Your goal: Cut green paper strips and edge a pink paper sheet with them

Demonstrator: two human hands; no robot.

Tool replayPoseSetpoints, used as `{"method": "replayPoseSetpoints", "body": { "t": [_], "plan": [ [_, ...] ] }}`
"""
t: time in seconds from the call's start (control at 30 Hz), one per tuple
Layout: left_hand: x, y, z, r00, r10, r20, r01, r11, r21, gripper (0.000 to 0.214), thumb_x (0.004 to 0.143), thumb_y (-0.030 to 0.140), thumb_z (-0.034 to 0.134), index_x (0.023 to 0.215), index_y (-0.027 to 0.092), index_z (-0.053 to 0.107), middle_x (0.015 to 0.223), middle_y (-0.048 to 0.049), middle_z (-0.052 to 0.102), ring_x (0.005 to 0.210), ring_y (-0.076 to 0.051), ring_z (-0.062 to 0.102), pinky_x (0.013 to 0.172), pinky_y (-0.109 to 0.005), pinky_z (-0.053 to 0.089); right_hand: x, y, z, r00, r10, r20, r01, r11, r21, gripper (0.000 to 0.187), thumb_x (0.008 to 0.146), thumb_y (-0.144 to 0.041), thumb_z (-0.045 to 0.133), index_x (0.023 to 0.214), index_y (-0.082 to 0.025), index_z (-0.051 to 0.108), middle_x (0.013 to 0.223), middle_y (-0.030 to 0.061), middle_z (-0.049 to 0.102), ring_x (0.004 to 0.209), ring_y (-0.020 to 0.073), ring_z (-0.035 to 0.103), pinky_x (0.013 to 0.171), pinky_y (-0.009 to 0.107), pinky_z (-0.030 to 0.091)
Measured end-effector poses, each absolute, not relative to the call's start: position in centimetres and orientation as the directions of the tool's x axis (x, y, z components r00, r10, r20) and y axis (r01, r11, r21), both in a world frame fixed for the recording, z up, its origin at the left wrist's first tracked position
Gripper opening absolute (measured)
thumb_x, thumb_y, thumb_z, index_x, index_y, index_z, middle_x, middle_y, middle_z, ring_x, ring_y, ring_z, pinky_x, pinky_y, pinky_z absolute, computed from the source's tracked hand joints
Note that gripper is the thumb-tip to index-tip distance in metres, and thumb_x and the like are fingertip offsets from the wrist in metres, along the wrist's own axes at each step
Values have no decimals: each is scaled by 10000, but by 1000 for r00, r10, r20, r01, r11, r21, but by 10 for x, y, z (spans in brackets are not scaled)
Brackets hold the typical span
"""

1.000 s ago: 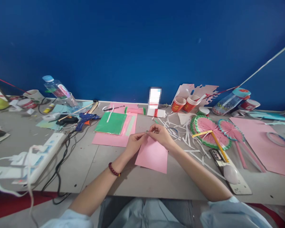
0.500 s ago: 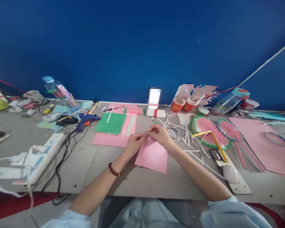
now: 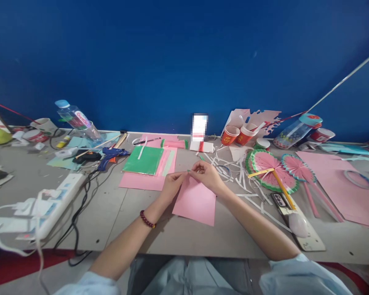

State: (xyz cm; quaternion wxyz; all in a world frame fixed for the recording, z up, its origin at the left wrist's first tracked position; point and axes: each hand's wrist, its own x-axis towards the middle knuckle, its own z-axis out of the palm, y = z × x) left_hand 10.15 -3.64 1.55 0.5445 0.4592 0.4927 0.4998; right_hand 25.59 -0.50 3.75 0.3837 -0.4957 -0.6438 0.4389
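A pink sheet of paper (image 3: 196, 205) hangs from my fingertips, slightly tilted above the grey table. My left hand (image 3: 173, 183) pinches its top edge between thumb and forefinger. Right beside it, my right hand (image 3: 207, 177) pinches the same edge, the fingertips of both nearly meeting. A tiny green bit shows between the fingertips; whether it is a strip along the paper's edge I cannot tell. Beyond my left hand lies a green paper pack (image 3: 143, 160) on a larger pink sheet (image 3: 135, 182). A pleated pink strip with green edges (image 3: 174, 144) lies behind.
White paper strips (image 3: 241, 180) are scattered right of my hands, beside watermelon-patterned paper fans (image 3: 275, 170) and a phone (image 3: 309, 235). On the left are a blue glue gun (image 3: 112, 155), a power strip (image 3: 60, 205) and black cables. Red paper cups (image 3: 230, 135) stand at the back.
The lower edge of the pink sheet has swung slightly left and toward me. Both hands keep their pinch at its top edge, with the green bit showing a little more.
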Motion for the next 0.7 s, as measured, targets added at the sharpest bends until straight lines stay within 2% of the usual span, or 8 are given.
{"method": "replayPoseSetpoints", "body": {
  "t": [0.2,0.43,0.6,0.7],
  "plan": [
    [101,-34,12,-65,983,-171,-171,157,973,208,664,352,680,586,159,668,565,22,549,595,-114,447,581,-231,340,258,-5,41,-228,971,64,360,145,-922,145,704,-328,621,743,-189,603,701,1,601,580,113,499,545,241,391],
    [102,-35,20,-67,969,-238,-263,213,941,357,645,386,696,469,162,482,471,60,400,478,-67,327,482,-219,257,259,-5,42,-227,972,63,388,150,-909,117,700,-302,600,747,-196,613,718,3,612,614,125,518,588,255,413],
    [102,-36,22,-57,953,-297,-343,261,902,408,611,430,723,486,170,433,456,69,389,436,-59,337,450,-211,268,258,-5,44,-217,971,100,403,182,-897,90,698,-279,590,736,-199,609,701,0,606,621,129,514,601,261,411],
    [102,-35,20,-62,954,-294,-342,256,904,385,595,444,735,498,163,490,458,53,444,442,-69,392,452,-214,296,258,-5,45,-227,969,102,375,184,-908,96,707,-289,598,738,-198,607,724,3,610,622,124,510,593,254,407]
  ]
}}
